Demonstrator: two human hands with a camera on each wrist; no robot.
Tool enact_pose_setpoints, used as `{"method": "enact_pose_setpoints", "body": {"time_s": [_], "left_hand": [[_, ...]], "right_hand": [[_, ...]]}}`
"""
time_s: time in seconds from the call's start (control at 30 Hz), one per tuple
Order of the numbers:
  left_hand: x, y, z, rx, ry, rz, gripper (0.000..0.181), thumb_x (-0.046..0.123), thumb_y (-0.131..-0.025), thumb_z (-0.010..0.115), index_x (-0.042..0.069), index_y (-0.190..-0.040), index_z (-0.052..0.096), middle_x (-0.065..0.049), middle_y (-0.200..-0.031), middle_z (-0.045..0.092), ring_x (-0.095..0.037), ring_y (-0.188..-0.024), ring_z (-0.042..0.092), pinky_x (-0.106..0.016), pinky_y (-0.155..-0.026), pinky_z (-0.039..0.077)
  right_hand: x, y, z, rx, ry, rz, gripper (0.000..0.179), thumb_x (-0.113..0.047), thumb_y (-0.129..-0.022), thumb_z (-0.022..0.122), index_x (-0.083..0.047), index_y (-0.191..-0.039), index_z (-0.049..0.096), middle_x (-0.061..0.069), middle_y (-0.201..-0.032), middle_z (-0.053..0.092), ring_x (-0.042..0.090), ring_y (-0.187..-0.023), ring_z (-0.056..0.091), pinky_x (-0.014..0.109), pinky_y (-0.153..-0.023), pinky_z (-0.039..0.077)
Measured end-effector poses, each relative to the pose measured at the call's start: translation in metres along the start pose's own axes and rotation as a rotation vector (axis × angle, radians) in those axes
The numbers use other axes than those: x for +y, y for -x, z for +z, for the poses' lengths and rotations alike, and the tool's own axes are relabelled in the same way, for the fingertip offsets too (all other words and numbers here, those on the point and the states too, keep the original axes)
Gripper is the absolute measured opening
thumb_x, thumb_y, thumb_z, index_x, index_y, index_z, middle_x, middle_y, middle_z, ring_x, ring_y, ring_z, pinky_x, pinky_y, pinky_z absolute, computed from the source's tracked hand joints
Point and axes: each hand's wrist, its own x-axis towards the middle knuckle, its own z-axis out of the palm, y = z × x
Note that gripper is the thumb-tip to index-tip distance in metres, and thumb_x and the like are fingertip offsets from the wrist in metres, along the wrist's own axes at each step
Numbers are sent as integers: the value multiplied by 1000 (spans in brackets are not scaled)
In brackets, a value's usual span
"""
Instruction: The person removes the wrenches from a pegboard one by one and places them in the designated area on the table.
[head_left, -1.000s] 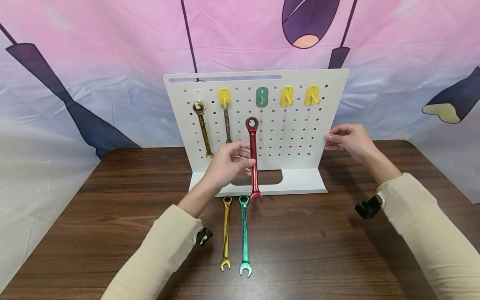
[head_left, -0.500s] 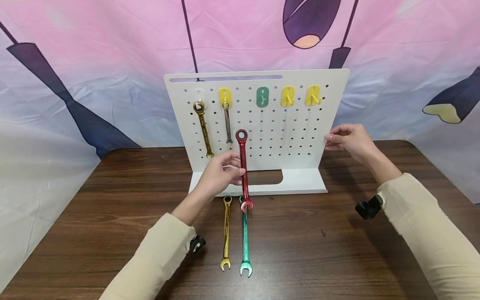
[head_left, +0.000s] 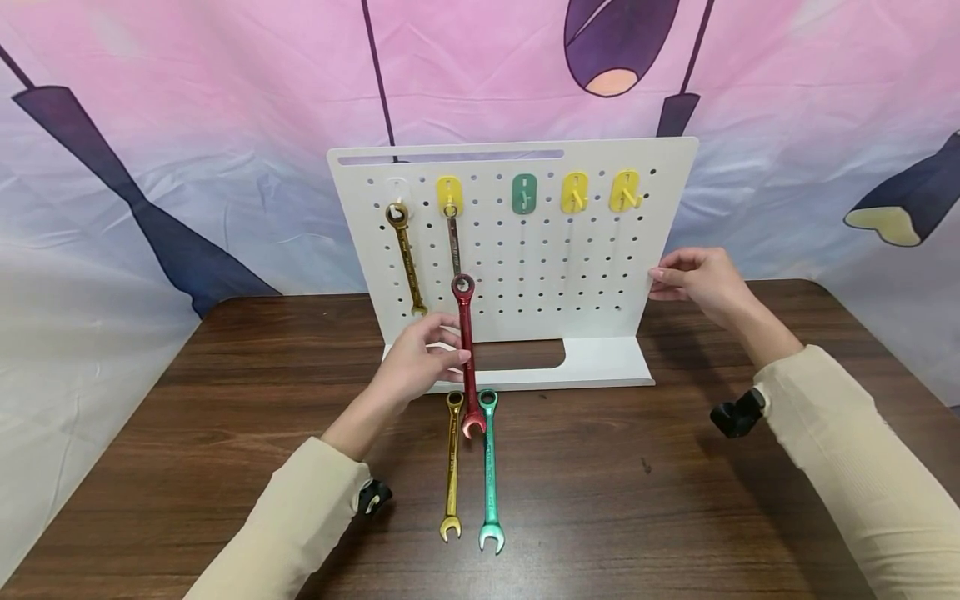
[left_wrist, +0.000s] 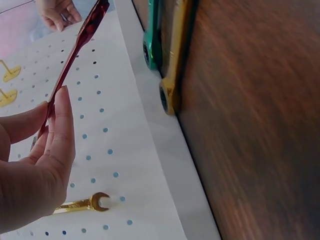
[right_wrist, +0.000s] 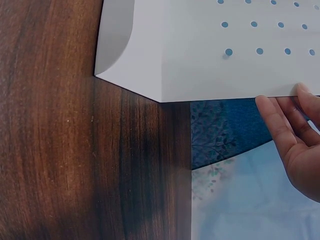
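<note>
Between thumb and fingers, my left hand (head_left: 417, 357) pinches a red combination wrench (head_left: 467, 342) by its shaft, ring end up, in front of the white pegboard (head_left: 555, 267). The wrench's open end hangs over the upper parts of a gold wrench (head_left: 452, 467) and a green wrench (head_left: 491, 471) lying on the table. My right hand (head_left: 701, 283) holds the pegboard's right edge, as the right wrist view also shows at the hand (right_wrist: 297, 137). A dark gold wrench (head_left: 407, 258) and a small silver wrench (head_left: 453, 237) hang on hooks at the board's left.
A green hook (head_left: 524, 194) and two yellow hooks, one in the middle (head_left: 574, 193) and one at the right (head_left: 626, 192), bear no wrench. The pegboard stands on a wooden table (head_left: 600, 500) before a patterned cloth (head_left: 480, 75).
My left hand has moved left and down, toward me, carrying the red wrench from below the green hook to below the silver wrench. The right hand stays on the board's edge.
</note>
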Motion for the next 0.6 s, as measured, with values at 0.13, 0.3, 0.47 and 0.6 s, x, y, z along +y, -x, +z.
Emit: {"method": "enact_pose_setpoints", "body": {"time_s": [0.13,0.3,0.47,0.6], "left_hand": [[-4,2,-4,-14,-6,-14,32,-12,-85,54,-6,-115,46,-15,-88,53,-14,-66,60,-37,-65,58],[-9,4,-10,-24,-14,-37,33,-10,-86,54,-7,-117,44,-15,-89,51,-15,-65,58,-34,-64,58],[-14,6,-17,-43,-30,-21,30,-12,-85,53,-10,-114,44,-16,-87,53,-16,-65,59,-35,-63,58],[-17,9,-21,-56,-44,-36,29,-13,-85,52,-10,-113,44,-16,-85,54,-17,-65,60,-36,-64,58]], "right_hand": [[-1,0,0,1,6,1,15,-3,-87,60,11,-90,58,5,-80,63,20,-72,66,42,-77,55],[-2,0,0,6,5,-1,14,-4,-86,61,10,-88,59,5,-80,63,19,-72,65,41,-76,55],[-2,0,0,7,-7,2,13,-3,-86,61,10,-88,59,5,-79,63,19,-71,65,40,-75,55],[-1,0,1,8,-10,1,11,-2,-87,60,9,-87,60,5,-80,63,19,-71,65,40,-75,55]]}}
